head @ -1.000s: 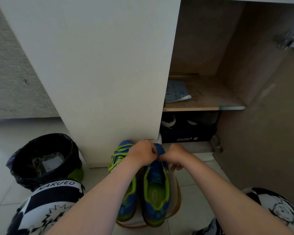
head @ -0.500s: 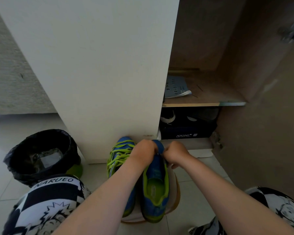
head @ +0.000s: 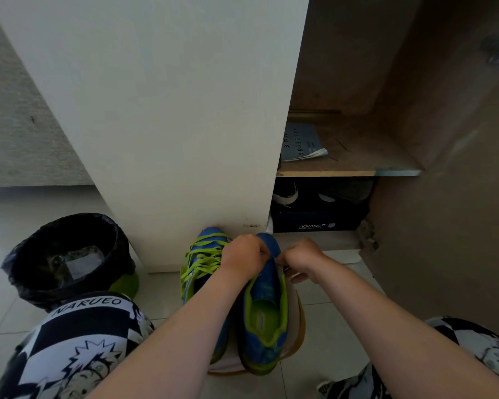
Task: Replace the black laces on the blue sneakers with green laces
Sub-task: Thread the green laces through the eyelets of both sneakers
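Both hands curl tight on the toe end of the right sneaker (head: 267,312), L hand (head: 244,256) on its left side, R hand (head: 301,256) on its right w/ fingertips pinched; whether a lace is in there, can't tell. It lies on the floor (head: 323,286), long axis straight away from you, toe at the foot of the cabinet door (head: 170,110), so remaining eyelets prob. run back toward you. Left sneaker (head: 198,283), right alongside, already has green laces (head: 202,259); bin (head: 67,254) sits well off left.

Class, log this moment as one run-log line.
phase: relacing | left hand, right hand: fingers curled at forefoot of blue green-lined sneaker; held item hidden | other blue sneaker: green laces threaded
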The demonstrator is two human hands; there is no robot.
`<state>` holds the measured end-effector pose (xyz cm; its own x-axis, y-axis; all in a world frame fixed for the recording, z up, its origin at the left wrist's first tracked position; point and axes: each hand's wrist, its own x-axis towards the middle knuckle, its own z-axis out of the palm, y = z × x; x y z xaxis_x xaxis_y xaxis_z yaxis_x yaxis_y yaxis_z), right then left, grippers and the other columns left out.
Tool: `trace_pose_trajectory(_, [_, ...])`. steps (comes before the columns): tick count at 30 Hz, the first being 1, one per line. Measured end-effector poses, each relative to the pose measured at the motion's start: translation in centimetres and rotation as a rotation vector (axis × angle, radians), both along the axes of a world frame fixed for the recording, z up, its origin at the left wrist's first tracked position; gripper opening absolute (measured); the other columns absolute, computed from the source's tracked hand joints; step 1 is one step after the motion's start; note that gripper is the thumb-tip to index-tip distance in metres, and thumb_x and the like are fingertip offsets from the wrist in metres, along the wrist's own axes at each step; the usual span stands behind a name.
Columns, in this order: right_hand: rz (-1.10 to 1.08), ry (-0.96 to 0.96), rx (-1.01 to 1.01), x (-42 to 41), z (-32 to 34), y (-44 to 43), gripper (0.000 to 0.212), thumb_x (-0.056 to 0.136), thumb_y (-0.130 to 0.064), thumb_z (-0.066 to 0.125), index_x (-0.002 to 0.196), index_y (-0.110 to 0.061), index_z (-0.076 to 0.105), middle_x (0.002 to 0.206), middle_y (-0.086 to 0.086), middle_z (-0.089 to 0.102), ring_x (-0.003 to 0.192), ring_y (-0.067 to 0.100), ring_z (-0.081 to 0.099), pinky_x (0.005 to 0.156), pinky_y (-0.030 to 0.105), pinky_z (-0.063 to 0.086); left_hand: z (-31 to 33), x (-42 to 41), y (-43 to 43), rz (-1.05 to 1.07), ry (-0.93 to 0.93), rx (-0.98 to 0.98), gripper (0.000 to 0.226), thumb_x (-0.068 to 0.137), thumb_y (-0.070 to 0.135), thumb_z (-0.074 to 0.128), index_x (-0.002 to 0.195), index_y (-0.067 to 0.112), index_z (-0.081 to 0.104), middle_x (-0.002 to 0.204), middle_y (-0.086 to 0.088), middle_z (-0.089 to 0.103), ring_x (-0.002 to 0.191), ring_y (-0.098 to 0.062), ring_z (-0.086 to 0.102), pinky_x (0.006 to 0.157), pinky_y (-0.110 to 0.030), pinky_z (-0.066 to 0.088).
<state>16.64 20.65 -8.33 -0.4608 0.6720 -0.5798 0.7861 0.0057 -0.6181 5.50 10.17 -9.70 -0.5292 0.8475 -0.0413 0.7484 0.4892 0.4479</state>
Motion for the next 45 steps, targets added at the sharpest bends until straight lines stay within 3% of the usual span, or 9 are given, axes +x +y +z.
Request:
trace_pose_trajectory(7, [-0.017,-0.009,-0.009,-0.1,0.0,0.1,0.017,0.091,-0.011,0.066,0.103,0.002,0.068,0.078,0.016,0.069,0.061,0.021,0.066,0.050,0.026,0.051,-0.2,1.2,0.4,0.025,0.108,-0.051,0.023,0.091,0.028,0.056,0.102,0.029,0.076,0.108,0.003,0.071,0.096,-0.023,0.067,0.065,-0.028,0.045])
trace_pose_trajectory(12, [-0.009,-0.021,-0.026,-0.1,0.1,0.1,0.018,0.092,-0.015,0.067,0.100,0.001,0.069,0.078,0.014,0.072,0.059,0.020,0.069,0.053,0.027,0.051,-0.4,1.4,0.7,0.014,0.205,-0.105,0.021,0.091,0.023,0.056,0.104,0.022,0.073,0.107,-0.002,0.070,0.097,-0.025,0.067,0.068,-0.032,0.050])
trace_pose_trajectory(18, [-0.008,-0.007,-0.022,0.0,0.2,-0.1,0.015,0.089,-0.014,0.068,0.096,-0.001,0.070,0.077,0.011,0.072,0.060,0.020,0.070,0.053,0.026,0.051,-0.5,1.3,0.4,0.062,0.073,-0.059,0.021,0.090,0.027,0.057,0.098,0.027,0.076,0.101,0.000,0.072,0.091,-0.025,0.067,0.062,-0.028,0.045])
trace_pose_trajectory(22, [-0.024,-0.003,-0.013,0.0,0.3,0.0,0.019,0.085,-0.022,0.066,0.086,-0.004,0.071,0.075,0.009,0.074,0.062,0.022,0.071,0.061,0.033,0.057,-0.8,1.4,0.1,0.080,0.042,-0.006,0.021,0.092,0.031,0.056,0.097,0.029,0.076,0.100,0.001,0.072,0.089,-0.024,0.067,0.060,-0.028,0.044])
trace_pose_trajectory(26, [0.100,-0.066,0.076,-0.1,0.6,-0.3,0.033,0.075,-0.038,0.071,0.085,-0.006,0.073,0.076,0.006,0.075,0.069,0.020,0.073,0.059,0.030,0.058,-0.4,0.9,0.3,0.000,0.123,-0.053,0.024,0.091,0.023,0.054,0.102,0.025,0.075,0.102,-0.004,0.072,0.093,-0.026,0.067,0.067,-0.032,0.051])
trace_pose_trajectory(32, [0.163,-0.105,0.062,-0.2,0.7,0.1,0.018,0.089,-0.017,0.063,0.094,-0.002,0.072,0.082,0.013,0.075,0.068,0.021,0.075,0.052,0.028,0.057,0.0,-0.1,0.6,-0.091,0.058,-0.080,0.023,0.092,0.017,0.057,0.109,0.017,0.073,0.109,-0.009,0.071,0.099,-0.028,0.066,0.080,-0.036,0.053])
trace_pose_trajectory(38, [0.084,-0.077,0.013,-0.1,0.2,0.6,0.014,0.097,-0.009,0.058,0.102,-0.001,0.069,0.083,0.013,0.070,0.063,0.020,0.069,0.050,0.027,0.052,-0.4,0.1,0.6,-0.033,-0.104,0.008,0.017,0.090,0.015,0.059,0.097,0.019,0.075,0.102,-0.005,0.073,0.090,-0.024,0.067,0.076,-0.036,0.056])
trace_pose_trajectory(45, [0.031,-0.067,-0.017,-0.2,-0.6,0.9,0.014,0.097,-0.010,0.060,0.100,0.000,0.068,0.078,0.012,0.067,0.059,0.018,0.065,0.049,0.026,0.051,-1.1,0.9,1.2,-0.015,-0.052,-0.034,0.017,0.089,0.016,0.063,0.097,0.019,0.078,0.114,-0.010,0.063,0.090,-0.026,0.065,0.067,-0.027,0.046])
